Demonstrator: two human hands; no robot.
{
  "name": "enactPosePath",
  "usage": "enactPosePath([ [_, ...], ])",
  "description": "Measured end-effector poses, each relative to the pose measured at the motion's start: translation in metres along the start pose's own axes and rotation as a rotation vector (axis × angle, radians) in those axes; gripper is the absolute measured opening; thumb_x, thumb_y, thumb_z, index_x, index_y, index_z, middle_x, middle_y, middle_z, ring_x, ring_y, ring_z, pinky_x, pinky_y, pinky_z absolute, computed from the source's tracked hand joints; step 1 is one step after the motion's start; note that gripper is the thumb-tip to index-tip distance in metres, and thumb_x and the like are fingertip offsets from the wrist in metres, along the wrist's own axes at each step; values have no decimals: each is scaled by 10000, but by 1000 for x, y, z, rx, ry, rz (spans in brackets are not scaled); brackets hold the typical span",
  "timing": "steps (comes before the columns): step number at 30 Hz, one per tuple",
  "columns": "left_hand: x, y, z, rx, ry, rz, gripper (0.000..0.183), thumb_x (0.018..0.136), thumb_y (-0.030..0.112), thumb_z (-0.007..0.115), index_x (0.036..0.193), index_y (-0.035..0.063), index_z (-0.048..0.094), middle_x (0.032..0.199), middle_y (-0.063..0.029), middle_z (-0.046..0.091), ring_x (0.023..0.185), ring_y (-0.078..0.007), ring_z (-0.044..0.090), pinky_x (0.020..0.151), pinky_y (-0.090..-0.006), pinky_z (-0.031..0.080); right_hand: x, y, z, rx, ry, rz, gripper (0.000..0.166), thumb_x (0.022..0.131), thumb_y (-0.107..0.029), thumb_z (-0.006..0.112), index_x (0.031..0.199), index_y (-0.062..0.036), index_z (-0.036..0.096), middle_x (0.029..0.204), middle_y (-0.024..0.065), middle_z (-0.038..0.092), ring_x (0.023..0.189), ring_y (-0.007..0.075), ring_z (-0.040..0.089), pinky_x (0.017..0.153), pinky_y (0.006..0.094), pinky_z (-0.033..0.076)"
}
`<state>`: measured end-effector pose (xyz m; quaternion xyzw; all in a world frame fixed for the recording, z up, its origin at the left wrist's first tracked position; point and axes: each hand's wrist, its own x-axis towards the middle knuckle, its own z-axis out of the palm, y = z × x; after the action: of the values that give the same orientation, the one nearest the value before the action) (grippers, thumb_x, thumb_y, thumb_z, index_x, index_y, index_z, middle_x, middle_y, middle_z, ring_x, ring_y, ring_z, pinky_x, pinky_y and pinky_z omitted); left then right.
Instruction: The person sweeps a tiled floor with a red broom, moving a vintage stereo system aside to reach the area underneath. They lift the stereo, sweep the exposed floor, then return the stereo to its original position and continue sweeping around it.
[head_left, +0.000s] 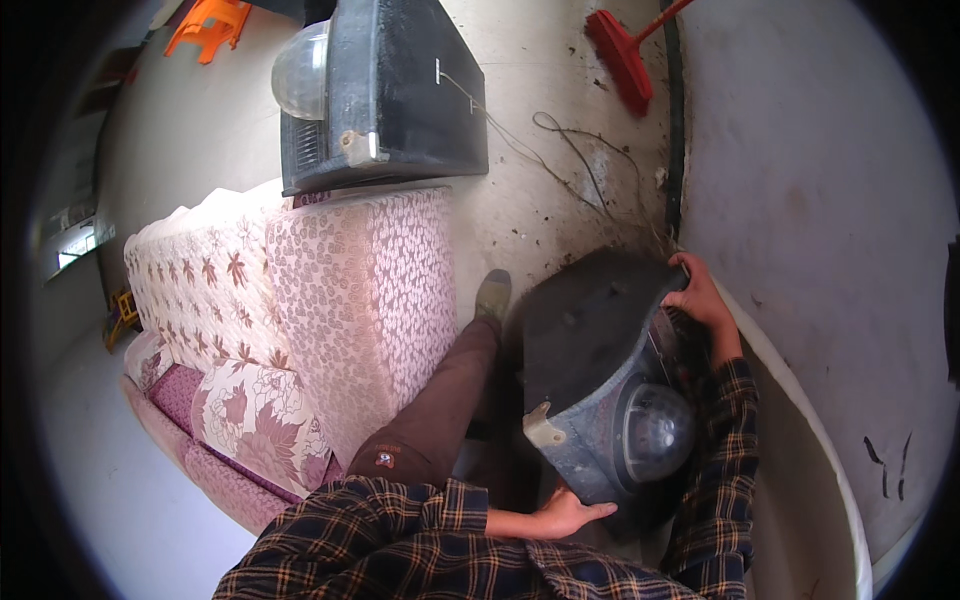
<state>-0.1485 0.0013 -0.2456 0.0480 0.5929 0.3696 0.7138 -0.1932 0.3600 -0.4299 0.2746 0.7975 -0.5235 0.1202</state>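
A black speaker-like cabinet (592, 322) with a clear dome (660, 433) and metal corner pieces is tilted in front of me, close to the wall. My left hand (566, 514) grips its near lower edge, thumb on the face and fingers out of sight beneath. At the far end, my right hand (697, 291) is closed around the upper edge by the wall. The cabinet's underside is dark, so I cannot tell whether it touches the floor. Dust and a thin cable (577, 150) lie beyond it.
A similar cabinet (427, 97) with a dome stands past the end of the flower-patterned sofa (360, 300) on my left. A red broom (622, 64) is by the wall (810, 187). An orange plastic stool (208, 28) is at the far left. Pale sheeting (806, 420) hangs at right.
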Motion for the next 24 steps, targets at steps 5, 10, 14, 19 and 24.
enactPosePath([
  [5,-4,6,-4,-33,-63,-24,507,818,346,652,1137,-33,545,1144,-144,573,1078,-253,512,934,-347,385,-9,7,3,-12,3,-58,696,437,-166,832,1048,-88,507,1096,112,447,1087,295,433,963,340,353],
  [10,-13,-37,7,-50,-138,-47,485,831,314,644,1156,-29,535,1165,-134,562,1084,-218,494,941,-331,373,-42,9,18,-67,-21,-76,686,435,-185,836,1037,-98,519,1143,129,423,1093,325,433,947,355,377],
  [14,-19,-63,8,42,-121,-90,512,832,345,634,1166,-29,528,1188,-143,550,1111,-222,486,952,-330,364,-56,1,37,-53,39,-27,732,418,-257,863,1051,-122,522,1201,158,409,1089,371,459,915,410,413],
  [19,-17,-73,-12,404,-258,-304,627,833,498,566,1156,-38,530,1175,-185,552,1121,-260,494,925,-342,386,-66,-11,43,-127,99,115,784,418,-286,870,1111,-140,532,1218,164,413,1114,382,446,937,420,404],
  [24,-26,-32,-34,732,-825,-218,469,866,442,518,874,-24,570,864,-178,609,849,-265,597,741,-370,448,-73,-5,38,-7,132,166,710,476,-161,807,1138,-115,552,1241,162,422,1135,339,446,958,374,396],
])
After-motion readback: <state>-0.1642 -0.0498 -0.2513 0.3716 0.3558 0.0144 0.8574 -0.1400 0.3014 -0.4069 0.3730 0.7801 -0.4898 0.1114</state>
